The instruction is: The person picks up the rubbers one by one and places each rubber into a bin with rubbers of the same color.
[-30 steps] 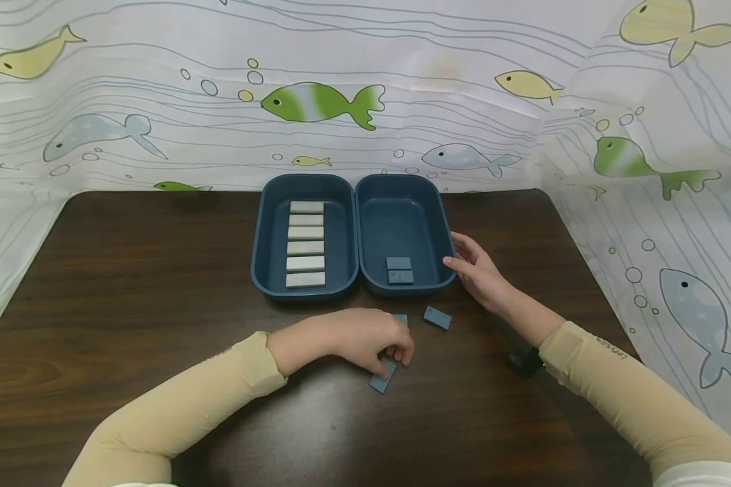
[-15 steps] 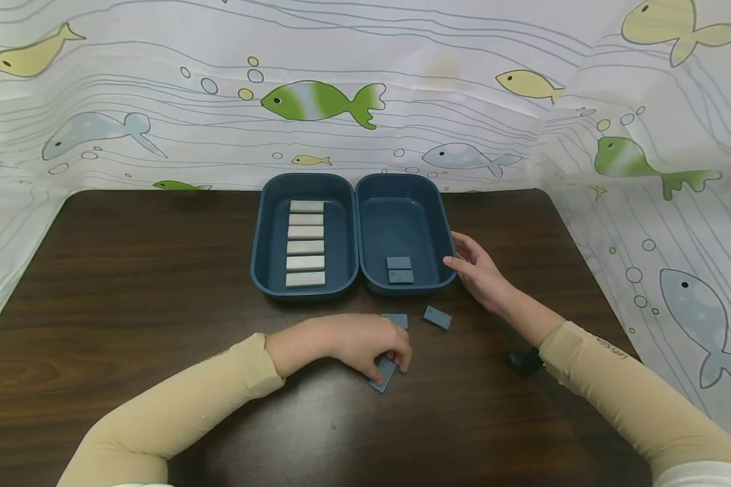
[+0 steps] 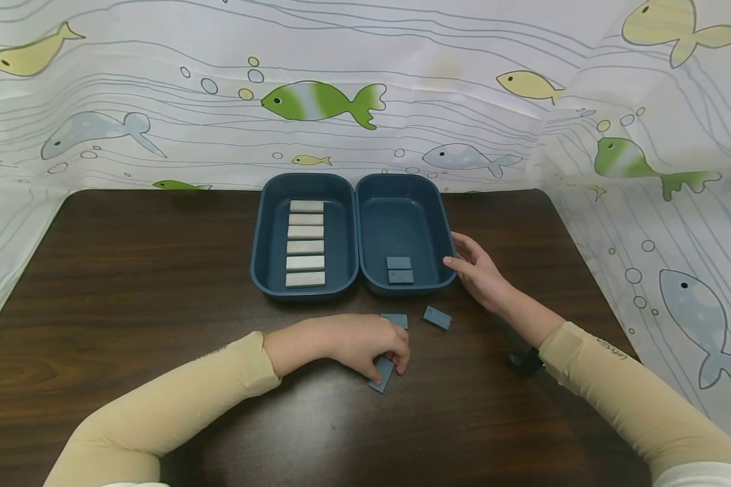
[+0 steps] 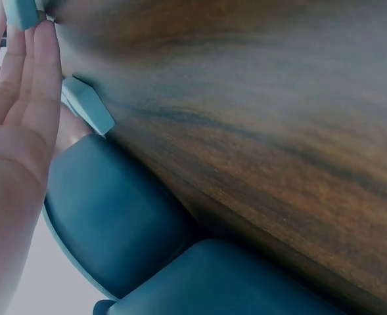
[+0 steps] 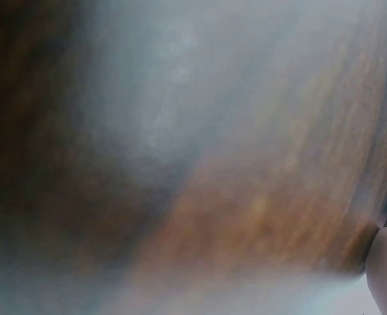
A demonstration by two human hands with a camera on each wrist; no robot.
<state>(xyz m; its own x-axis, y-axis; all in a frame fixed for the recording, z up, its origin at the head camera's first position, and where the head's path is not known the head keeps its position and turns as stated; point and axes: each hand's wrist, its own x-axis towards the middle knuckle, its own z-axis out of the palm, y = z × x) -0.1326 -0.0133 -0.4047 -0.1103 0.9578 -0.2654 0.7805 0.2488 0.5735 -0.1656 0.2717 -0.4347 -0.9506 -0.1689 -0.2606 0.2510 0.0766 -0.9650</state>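
Left hand (image 3: 365,341) pinches a flat blue block (image 3: 382,375).

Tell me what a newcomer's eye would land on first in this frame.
Two dark blue trays sit side by side at the table's far middle: the left holds a neat column of six pale blocks, the right just two blue blocks near its front. Closer in, the left hand pinches a blue block on the dark wood table, while the right hand rests against the right tray's rim.
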